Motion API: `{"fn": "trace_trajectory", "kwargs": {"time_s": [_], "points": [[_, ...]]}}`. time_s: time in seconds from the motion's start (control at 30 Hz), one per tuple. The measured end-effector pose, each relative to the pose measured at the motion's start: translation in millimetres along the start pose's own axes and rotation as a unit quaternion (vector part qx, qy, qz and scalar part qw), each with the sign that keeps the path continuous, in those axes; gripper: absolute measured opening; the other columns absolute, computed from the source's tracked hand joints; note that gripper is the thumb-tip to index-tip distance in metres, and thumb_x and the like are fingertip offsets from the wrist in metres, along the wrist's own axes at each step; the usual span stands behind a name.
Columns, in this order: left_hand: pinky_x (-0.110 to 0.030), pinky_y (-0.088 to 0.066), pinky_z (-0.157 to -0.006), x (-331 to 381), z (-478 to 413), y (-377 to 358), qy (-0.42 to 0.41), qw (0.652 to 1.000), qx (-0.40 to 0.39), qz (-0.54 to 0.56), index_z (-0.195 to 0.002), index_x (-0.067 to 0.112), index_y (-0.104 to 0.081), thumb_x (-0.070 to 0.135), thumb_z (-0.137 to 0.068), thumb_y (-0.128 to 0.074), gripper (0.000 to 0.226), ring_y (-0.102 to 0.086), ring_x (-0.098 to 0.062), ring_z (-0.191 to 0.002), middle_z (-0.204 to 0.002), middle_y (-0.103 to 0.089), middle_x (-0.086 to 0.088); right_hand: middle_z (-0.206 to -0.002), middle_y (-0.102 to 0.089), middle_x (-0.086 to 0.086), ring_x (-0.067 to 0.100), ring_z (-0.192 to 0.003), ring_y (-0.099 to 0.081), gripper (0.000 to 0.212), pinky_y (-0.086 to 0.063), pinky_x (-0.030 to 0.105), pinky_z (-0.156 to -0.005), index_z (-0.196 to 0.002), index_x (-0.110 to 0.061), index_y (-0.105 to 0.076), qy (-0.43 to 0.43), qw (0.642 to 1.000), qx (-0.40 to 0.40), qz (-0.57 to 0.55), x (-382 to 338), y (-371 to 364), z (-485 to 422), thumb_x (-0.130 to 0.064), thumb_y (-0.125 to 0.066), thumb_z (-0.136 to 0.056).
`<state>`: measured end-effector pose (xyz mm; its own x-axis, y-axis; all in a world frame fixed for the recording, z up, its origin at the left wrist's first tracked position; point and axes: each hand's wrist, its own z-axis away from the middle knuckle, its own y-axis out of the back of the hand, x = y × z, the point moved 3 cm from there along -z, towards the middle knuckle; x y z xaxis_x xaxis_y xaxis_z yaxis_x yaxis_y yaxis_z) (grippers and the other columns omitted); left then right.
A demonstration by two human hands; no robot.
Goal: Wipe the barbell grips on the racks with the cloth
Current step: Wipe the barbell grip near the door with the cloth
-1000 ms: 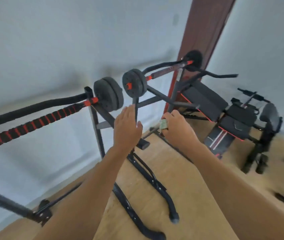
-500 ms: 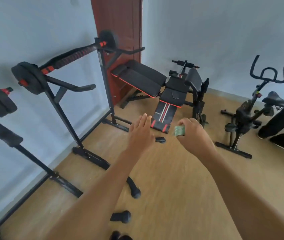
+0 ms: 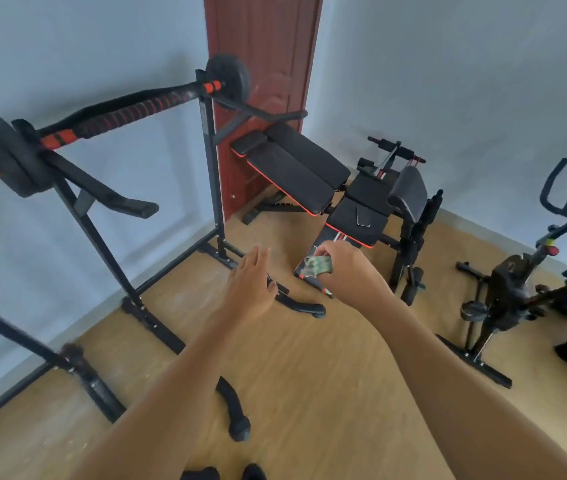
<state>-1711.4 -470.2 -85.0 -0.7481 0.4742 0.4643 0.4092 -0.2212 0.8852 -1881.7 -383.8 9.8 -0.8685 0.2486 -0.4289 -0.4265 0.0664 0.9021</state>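
Head: cloth (image 3: 317, 265) bunched inside right fingers (image 3: 325, 251).

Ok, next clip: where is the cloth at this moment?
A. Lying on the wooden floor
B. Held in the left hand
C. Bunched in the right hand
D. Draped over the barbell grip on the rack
C: the cloth is bunched in the curled fingers of the right hand, while the left hand is empty with straight fingers, and both hands are well clear of the barbell grip.
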Motion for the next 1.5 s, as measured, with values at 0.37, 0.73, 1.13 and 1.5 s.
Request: {"fn": "trace_trajectory", "kwargs": {"time_s": [0.37,0.73,1.13,1.5], "points": [[-0.035,-0.035,-0.118,-61.1,-130.6,34.6,0.126,0.984,0.061,0.108,-0.16,0.019,-0.032,0.025,-0.102,-0.06,0.065,-0.036,-0.017,-0.149,-0.165,-0.032,0.003,-0.102,-0.061,-0.005,0.014,-0.091,-0.062,0.022,-0.054,0.031,-0.079,-0.106,-0.026,-0.064,0.149,0.984,-0.035,-0.088,-25.4,-8.3,-225.7,-0.023,-0.074,-0.087],[-0.035,-0.06,-0.074,-84.3,-201.2,132.6,0.305,0.792,0.394,0.353,-0.108,0.02,-0.069,0.044,-0.109,-0.046,0.034,-0.074,-0.013,-0.083,-0.096,-0.076,0.006,-0.087,-0.075,-0.008,0.011,-0.083,-0.072,0.012,-0.061,0.036,-0.078,-0.095,-0.027,-0.074,0.279,0.873,-0.214,-0.337,-133.1,-35.1,-392.7,-0.03,-0.081,-0.086],[-0.034,-0.061,-0.083,-215.7,-225.2,177.5,0.36,0.562,0.519,0.534,-0.114,0.013,-0.076,0.036,-0.104,-0.061,0.029,-0.076,-0.021,-0.098,-0.106,-0.078,-0.007,-0.092,-0.078,-0.006,0.013,-0.086,-0.076,0.013,-0.064,0.033,-0.078,-0.103,-0.022,-0.074,0.293,0.813,-0.368,-0.344,-282.6,-107.7,-480.9,-0.017,-0.063,-0.101],[-0.045,-0.061,-0.089,-280.6,-276.1,195.6,0.372,0.505,0.586,0.513,-0.115,0.007,-0.071,0.021,-0.092,-0.078,0.027,-0.075,-0.029,-0.102,-0.108,-0.078,-0.01,-0.085,-0.074,0.0,0.013,-0.078,-0.073,0.019,-0.064,0.039,-0.074,-0.098,-0.016,-0.068,0.261,0.796,-0.472,-0.274,-375.7,-161.9,-570.3,-0.018,-0.05,-0.104]]}}
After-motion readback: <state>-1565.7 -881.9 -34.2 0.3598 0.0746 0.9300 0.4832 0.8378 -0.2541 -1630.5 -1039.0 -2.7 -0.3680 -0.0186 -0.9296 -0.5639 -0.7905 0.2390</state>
